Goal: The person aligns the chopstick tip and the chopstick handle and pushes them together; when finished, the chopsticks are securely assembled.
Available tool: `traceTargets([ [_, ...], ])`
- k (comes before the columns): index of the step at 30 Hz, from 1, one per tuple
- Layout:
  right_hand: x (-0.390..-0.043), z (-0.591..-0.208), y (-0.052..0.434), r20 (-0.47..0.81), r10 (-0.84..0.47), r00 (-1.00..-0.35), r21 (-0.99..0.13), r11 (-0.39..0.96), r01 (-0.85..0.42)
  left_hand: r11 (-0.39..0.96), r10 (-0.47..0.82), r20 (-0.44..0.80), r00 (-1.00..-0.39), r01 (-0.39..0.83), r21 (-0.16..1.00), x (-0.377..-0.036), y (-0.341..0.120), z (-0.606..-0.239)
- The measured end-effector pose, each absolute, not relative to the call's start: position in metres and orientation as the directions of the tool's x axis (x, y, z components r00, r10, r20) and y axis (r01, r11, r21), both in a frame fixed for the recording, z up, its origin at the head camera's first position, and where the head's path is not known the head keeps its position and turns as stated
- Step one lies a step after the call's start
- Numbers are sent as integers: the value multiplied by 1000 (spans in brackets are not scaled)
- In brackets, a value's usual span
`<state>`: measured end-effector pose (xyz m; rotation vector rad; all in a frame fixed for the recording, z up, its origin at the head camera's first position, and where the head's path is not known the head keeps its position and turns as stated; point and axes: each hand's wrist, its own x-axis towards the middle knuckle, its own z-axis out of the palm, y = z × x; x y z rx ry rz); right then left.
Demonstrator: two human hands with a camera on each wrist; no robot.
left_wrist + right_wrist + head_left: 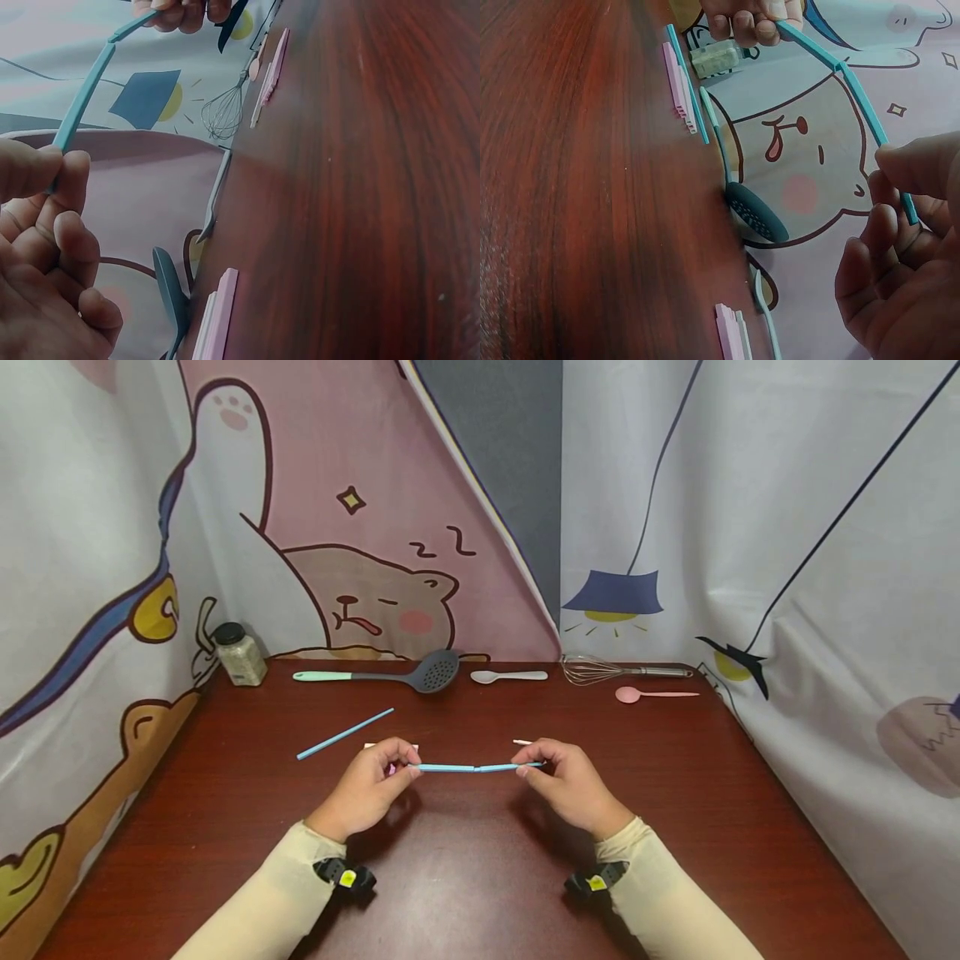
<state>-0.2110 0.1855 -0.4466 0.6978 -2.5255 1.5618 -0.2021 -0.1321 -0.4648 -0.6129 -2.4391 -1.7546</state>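
Observation:
Pinched between both hands, a light blue chopstick (446, 768) spans the gap above the table. Its two halves meet end to end at a slight bend, with a notch at the joint in the wrist views. My left hand (367, 785) holds the left half between thumb and index finger. The right half sits between the thumb and fingers of my right hand (573, 785), its tip poking past them. A straight blue chopstick (345, 734) lies beyond the left hand. Pink and white stick pieces (676, 82) lie on the table behind the left hand, partly hidden in the head view; similar pieces (277, 60) lie behind the right.
Along the back edge of the brown table (480, 860) lie a slotted skimmer (435, 672), a white spoon (510, 676), a whisk (600, 670) and a pink spoon (630, 695). A black-lidded jar (242, 658) stands at the back left. Printed curtains (360, 593) surround the table.

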Motion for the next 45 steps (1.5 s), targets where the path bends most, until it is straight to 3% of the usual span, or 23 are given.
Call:
traceTargets([
  [26,-204,-446,177,349,-277,-895,-791,425,-440,231,240,299,-923,354,906,-199,-129,-465],
  [45,-204,-441,178,369,-254,-894,-816,372,-442,255,156,343,-926,373,892,-199,-129,-465],
])
